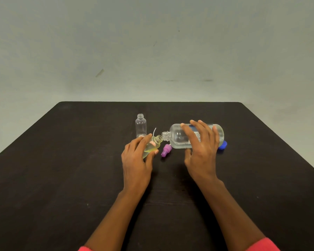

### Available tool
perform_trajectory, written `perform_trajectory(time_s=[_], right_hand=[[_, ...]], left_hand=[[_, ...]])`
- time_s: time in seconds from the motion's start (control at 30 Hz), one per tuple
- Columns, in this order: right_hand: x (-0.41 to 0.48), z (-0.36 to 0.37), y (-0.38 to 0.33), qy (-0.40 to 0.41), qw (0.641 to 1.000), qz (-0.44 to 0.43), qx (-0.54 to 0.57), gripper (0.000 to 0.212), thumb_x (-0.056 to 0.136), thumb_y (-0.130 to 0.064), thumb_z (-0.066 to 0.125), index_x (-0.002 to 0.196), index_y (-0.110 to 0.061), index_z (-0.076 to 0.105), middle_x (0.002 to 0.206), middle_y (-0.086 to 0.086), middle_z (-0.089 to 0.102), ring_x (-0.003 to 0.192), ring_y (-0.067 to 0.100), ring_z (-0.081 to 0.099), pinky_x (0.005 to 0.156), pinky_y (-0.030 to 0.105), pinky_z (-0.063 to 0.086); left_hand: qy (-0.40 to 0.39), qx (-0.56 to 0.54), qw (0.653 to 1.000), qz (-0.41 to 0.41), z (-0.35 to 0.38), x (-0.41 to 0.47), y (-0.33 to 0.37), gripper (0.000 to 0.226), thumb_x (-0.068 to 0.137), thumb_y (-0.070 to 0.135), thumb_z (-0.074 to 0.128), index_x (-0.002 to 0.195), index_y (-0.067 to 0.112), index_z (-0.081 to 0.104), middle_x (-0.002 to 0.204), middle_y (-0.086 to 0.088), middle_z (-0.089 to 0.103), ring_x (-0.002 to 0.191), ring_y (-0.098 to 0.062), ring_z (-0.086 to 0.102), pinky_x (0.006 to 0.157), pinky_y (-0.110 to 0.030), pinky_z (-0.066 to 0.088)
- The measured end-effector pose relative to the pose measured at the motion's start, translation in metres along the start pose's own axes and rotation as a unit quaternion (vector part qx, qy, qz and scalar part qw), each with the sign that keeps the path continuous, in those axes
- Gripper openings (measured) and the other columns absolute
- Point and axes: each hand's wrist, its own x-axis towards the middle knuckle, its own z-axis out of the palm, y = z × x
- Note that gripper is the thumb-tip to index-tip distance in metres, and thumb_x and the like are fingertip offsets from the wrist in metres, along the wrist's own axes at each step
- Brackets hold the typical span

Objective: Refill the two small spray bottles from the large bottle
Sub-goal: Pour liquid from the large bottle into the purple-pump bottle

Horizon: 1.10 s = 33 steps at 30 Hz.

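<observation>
Clear large bottle horizontal, right hand fingers curled round it; left hand grips yellowish small bottle.

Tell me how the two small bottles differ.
The held bottle is tilted in the left hand, toward the large bottle; the far bottle stands upright on the table, untouched. The held bottle contains yellowish liquid; the far bottle looks empty. Both are clear and have no cap on.
</observation>
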Motion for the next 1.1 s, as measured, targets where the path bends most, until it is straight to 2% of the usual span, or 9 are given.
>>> perform_trajectory(time_s=[0.77,1.1], right_hand=[[-0.0001,-0.0008,0.0002,-0.002,1.0,0.003,0.001,0.086,0.057,0.019,0.071,0.129,-0.023,0.047,0.131,0.013,0.053,0.132,0.027,0.036,0.119,0.032,0.004],[0.0004,-0.0007,-0.0006,0.0,1.0,0.001,0.0,0.086,0.058,0.019,0.071,0.128,-0.023,0.047,0.13,0.014,0.054,0.131,0.027,0.037,0.119,0.034,0.006]], left_hand=[[-0.002,0.006,1.0,0.003,0.0009,0.0007,-0.0011,0.046,0.079,0.013,0.068,0.124,0.022,0.058,0.114,0.006,0.058,0.102,-0.001,0.04,0.09,-0.028,0.033],[-0.003,0.002,1.0,0.002,0.0002,0.0009,-0.0005,0.045,0.08,0.015,0.067,0.124,0.022,0.058,0.114,0.006,0.059,0.102,-0.005,0.043,0.091,-0.031,0.036]])
